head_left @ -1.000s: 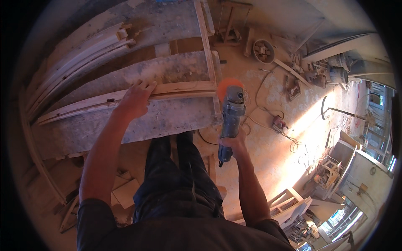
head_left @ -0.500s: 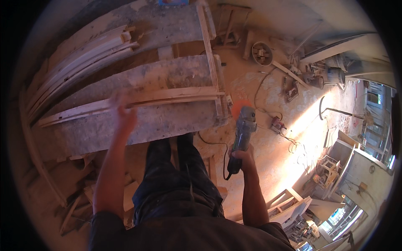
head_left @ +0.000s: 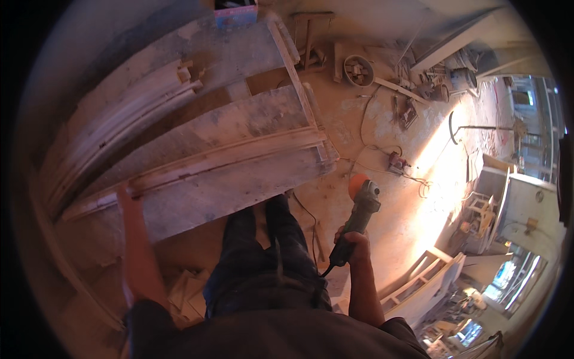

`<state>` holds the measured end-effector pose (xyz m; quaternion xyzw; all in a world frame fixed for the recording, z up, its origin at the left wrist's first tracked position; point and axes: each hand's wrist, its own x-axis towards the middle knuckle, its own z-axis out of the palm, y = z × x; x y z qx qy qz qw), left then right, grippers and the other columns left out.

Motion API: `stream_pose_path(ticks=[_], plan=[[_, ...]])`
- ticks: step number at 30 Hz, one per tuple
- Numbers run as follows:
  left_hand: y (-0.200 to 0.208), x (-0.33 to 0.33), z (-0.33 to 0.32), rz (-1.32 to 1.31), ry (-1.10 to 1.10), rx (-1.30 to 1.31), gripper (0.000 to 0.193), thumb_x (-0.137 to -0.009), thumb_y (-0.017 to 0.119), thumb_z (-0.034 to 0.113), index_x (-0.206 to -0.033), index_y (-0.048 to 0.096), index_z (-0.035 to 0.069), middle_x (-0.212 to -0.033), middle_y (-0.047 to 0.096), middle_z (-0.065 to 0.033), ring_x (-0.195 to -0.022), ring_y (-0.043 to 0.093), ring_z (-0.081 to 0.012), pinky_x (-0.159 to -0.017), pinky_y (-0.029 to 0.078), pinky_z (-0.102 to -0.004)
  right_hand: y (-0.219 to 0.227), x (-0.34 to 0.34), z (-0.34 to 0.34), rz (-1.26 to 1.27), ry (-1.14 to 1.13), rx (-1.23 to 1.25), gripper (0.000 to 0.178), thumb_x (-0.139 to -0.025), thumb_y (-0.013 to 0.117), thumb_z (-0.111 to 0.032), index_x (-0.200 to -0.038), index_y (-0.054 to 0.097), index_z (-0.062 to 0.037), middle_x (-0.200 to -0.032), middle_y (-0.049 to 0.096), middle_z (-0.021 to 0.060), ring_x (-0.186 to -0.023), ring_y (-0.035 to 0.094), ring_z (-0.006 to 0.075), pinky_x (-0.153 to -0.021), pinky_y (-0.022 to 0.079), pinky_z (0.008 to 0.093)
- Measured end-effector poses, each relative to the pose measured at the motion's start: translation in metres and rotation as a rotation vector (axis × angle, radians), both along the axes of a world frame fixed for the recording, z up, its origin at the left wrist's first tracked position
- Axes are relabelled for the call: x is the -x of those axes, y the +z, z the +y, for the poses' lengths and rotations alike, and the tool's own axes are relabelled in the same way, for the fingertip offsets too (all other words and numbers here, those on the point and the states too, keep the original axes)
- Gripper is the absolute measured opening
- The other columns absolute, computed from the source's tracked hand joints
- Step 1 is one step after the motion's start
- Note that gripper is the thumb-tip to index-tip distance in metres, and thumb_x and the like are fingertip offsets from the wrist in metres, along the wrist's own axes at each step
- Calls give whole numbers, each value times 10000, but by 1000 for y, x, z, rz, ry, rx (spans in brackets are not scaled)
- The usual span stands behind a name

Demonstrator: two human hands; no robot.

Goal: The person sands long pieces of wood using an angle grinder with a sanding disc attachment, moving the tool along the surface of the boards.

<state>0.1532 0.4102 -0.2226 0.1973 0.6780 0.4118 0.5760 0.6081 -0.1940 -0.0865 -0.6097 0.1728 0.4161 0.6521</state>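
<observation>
My right hand [head_left: 354, 244] is wrapped round the dark body of an angle grinder [head_left: 363, 206]. Its head points away from me, and an orange disc [head_left: 357, 184] shows at the far end, clear of the wood. A cord runs down from the grinder's near end. My left hand [head_left: 126, 196] is at the left part of a long pale wooden strip [head_left: 227, 160], with its fingers closed over the strip's near edge; the fingertips are partly hidden and a little blurred. The strip lies lengthwise on a worn grey bench board [head_left: 245, 180].
More long wooden strips [head_left: 128, 110] lie stacked on the bench's far left. A crosswise batten [head_left: 293, 75] spans the boards at the right end. On the floor are a bucket of wood offcuts [head_left: 359, 70], a red power tool [head_left: 397, 161] and loose cords. Wooden frames [head_left: 418, 276] stand at lower right.
My left hand has gone from above the strip to its left part and closed on it. The grinder has shifted slightly right and nearer me. The view has turned a little.
</observation>
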Motion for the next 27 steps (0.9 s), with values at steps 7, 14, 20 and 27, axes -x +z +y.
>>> stream_pose_path(ticks=[7, 14, 20, 27], plan=[[129, 42, 35, -203, -33, -426, 461, -975, 658, 202, -1334, 574, -75, -1343, 624, -188, -1285, 581, -339, -972, 571, -507, 20, 19, 19, -55, -83, -142, 460, -682, 653, -129, -1116, 565, -6, -868, 661, 172, -767, 659, 318, -745, 556, 413], [407, 28, 76, 172, -511, -1054, 513, -989, 678, 231, -1381, 549, -74, -1329, 616, -204, -1132, 649, -283, -938, 563, -395, 28, 34, 17, -95, -120, -201, 456, -688, 652, -137, -1115, 575, 4, -870, 664, 169, -770, 673, 311, -741, 576, 426], [502, -49, 39, 1044, -947, -1252, 457, -900, 769, 266, -1204, 611, -37, -1078, 638, -155, -947, 639, -208, -777, 543, -383, -5, 41, -4, -38, -112, -226, 445, -690, 652, -120, -1106, 582, 22, -887, 662, 167, -771, 676, 313, -730, 593, 437], [308, -194, -96, 1072, -1228, -825, 306, -808, 818, 220, -961, 664, 6, -737, 641, -76, -660, 615, -151, -604, 515, -390, 19, 42, 4, -84, -164, -138, 387, -628, 674, -116, -964, 630, 70, -796, 670, 166, -699, 689, 285, -681, 591, 407]])
